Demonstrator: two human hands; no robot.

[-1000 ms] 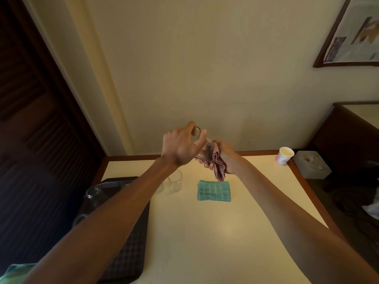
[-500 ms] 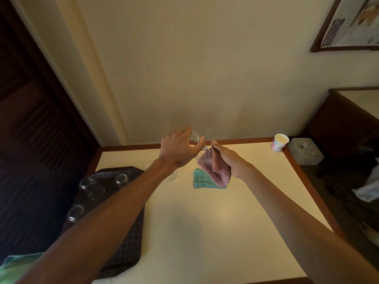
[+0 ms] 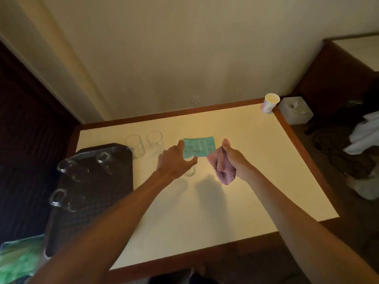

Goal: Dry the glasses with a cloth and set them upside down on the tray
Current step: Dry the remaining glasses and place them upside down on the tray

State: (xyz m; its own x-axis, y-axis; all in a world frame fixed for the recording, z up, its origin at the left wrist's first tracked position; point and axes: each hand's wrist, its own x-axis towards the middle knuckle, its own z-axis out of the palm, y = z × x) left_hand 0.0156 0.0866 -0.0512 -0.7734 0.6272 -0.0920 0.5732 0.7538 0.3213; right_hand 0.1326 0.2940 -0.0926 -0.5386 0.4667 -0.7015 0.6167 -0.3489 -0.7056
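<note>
Left hand (image 3: 174,162) grips glass (image 3: 190,171) at frame centre; right hand (image 3: 234,158) holds pink cloth (image 3: 222,169) beside it. Tray (image 3: 102,193) at left carries other glasses (image 3: 104,159)

Nothing written, no label, brand or number, is legible. The paper cup (image 3: 270,103) at the far corner of the table (image 3: 225,201) bears a pale coloured print, too blurred to read.
</note>
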